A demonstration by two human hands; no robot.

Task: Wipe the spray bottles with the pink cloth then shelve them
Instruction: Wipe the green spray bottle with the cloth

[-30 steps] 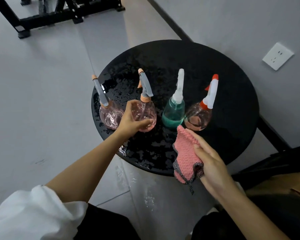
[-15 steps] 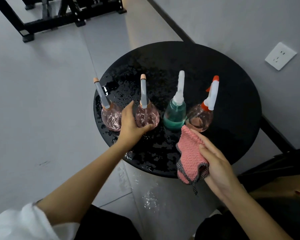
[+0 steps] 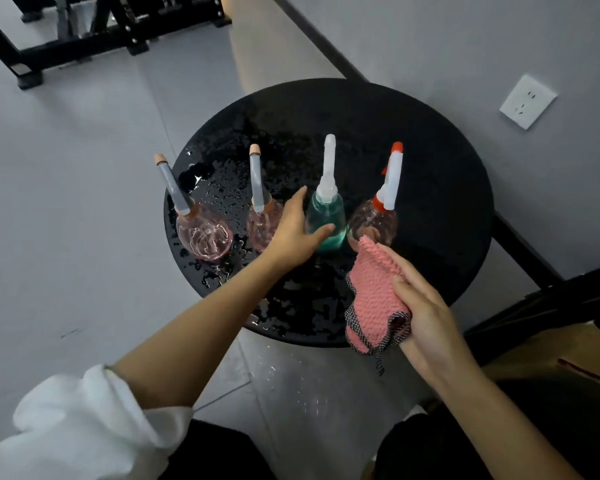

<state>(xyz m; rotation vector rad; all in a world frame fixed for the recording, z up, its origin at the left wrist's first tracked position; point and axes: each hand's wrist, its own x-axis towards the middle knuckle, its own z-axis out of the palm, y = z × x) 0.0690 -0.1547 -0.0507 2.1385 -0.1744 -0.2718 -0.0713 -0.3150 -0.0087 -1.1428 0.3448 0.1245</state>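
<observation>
Several spray bottles stand in a row on a wet round black table (image 3: 420, 147): a pink one with a grey sprayer (image 3: 203, 235) at the left, a second pink one (image 3: 261, 227), a green one with a white sprayer (image 3: 328, 218), and a pink one with a white and red sprayer (image 3: 374, 220). My left hand (image 3: 293, 233) reaches between the second pink bottle and the green one, fingers straight and spread, thumb against the green bottle's front. My right hand (image 3: 426, 317) grips the bunched pink cloth (image 3: 374, 292) over the table's near edge, just below the rightmost bottle.
Water drops cover the table's left half and the floor (image 3: 291, 379) below its near edge. A black metal frame (image 3: 84, 46) stands on the floor at the far left. The wall at the right carries a white socket (image 3: 527, 102). Dark furniture sits at the lower right.
My left hand has let go of the second pink bottle and moved right to the green bottle. The right hand with the cloth has barely moved.
</observation>
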